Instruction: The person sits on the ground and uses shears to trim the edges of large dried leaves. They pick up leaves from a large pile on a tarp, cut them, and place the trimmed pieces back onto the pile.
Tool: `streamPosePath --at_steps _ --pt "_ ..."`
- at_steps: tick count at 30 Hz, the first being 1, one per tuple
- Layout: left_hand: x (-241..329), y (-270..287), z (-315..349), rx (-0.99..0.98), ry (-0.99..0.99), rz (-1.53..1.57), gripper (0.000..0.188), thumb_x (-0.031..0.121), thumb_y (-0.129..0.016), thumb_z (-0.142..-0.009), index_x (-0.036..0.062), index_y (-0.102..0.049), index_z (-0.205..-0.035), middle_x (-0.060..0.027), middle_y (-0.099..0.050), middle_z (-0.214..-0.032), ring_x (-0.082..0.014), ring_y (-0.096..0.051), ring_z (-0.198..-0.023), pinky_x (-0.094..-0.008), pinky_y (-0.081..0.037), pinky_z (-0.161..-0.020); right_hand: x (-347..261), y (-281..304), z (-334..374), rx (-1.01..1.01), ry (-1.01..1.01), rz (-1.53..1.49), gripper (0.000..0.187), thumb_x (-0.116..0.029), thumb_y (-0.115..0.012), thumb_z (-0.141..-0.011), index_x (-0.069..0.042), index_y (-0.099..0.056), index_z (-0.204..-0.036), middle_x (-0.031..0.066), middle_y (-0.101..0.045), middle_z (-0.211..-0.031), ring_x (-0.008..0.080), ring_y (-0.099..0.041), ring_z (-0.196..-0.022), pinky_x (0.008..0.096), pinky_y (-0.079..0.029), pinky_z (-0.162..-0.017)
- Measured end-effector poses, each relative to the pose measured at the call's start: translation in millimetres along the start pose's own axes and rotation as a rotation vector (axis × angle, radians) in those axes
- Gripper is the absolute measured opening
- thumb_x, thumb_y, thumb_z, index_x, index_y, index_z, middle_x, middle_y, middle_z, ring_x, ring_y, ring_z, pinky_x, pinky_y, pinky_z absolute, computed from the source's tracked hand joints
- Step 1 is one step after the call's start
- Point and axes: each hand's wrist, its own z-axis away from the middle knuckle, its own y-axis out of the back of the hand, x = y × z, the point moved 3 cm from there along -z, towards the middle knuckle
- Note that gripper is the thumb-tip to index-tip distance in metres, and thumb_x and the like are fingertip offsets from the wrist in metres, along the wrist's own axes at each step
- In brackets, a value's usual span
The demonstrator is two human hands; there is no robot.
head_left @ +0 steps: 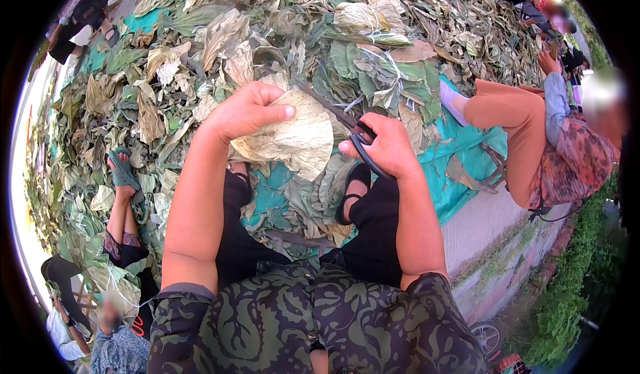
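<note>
My left hand (250,113) pinches a large dry leaf (293,141), pale yellow-tan with a rounded right edge, between thumb and fingers. Dark-handled scissors (363,149) sit in my right hand (390,146), with fingers in the handle loops. The scissors' blades point up and left, along the leaf's upper right edge; whether they touch it I cannot tell. Beneath and beyond both hands spreads a deep heap of dried leaves (180,101), green, tan and brown. A string-tied leaf bundle (363,17) lies on the heap ahead.
Green-blue sheeting (460,154) shows under the heap, beside a concrete edge (480,231). A person in brown trousers (510,124) sits at the right. Another person's sandalled foot (123,174) rests on leaves at the left. More people are at the far corners; greenery (567,294) grows lower right.
</note>
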Motion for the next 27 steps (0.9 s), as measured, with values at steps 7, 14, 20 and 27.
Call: streamPosePath --at_steps 7,14,20,27 --pt "0 0 -5 0.189 -0.019 0.306 0.016 0.015 -0.058 -0.082 0.0005 -0.061 -0.087 0.0009 -0.061 -0.078 -0.0048 -0.053 -0.067 -0.0211 -0.044 -0.060 6 -3 -2 0.096 -0.075 -0.166 0.041 -0.036 -0.074 -0.063 -0.001 -0.054 -0.072 0.0048 -0.052 -0.060 0.0148 -0.048 -0.053 0.0278 -0.040 -0.051" --pt "-13 0 -21 0.265 -0.104 0.956 0.026 0.012 -0.049 -0.086 -0.0010 -0.050 -0.109 -0.0124 -0.058 -0.103 -0.0207 -0.058 -0.089 -0.0348 -0.049 -0.077 8 -12 -8 0.165 -0.209 -1.151 0.033 -0.022 -0.070 -0.072 -0.001 -0.052 -0.089 0.0083 -0.058 -0.079 0.0159 -0.058 -0.066 0.0267 -0.048 -0.058" --pt "-24 -23 -43 0.219 -0.119 1.144 0.039 0.021 -0.043 -0.089 -0.0014 -0.039 -0.121 -0.0164 -0.051 -0.117 -0.0276 -0.053 -0.104 -0.0424 -0.042 -0.090 -15 -38 -12 0.129 -0.190 -1.540 0.031 -0.008 -0.073 -0.067 -0.003 -0.049 -0.087 0.0073 -0.057 -0.079 0.0163 -0.059 -0.067 0.0276 -0.051 -0.056" --pt "-11 -31 -39 0.387 -0.147 1.057 0.028 0.014 -0.047 -0.087 0.0014 -0.046 -0.112 -0.0124 -0.056 -0.107 -0.0236 -0.056 -0.097 -0.0404 -0.046 -0.085 -20 -31 -13 0.366 -0.220 -1.381 0.027 0.002 -0.066 -0.065 -0.004 -0.048 -0.083 0.0001 -0.050 -0.068 0.0092 -0.049 -0.053 0.0220 -0.042 -0.046"
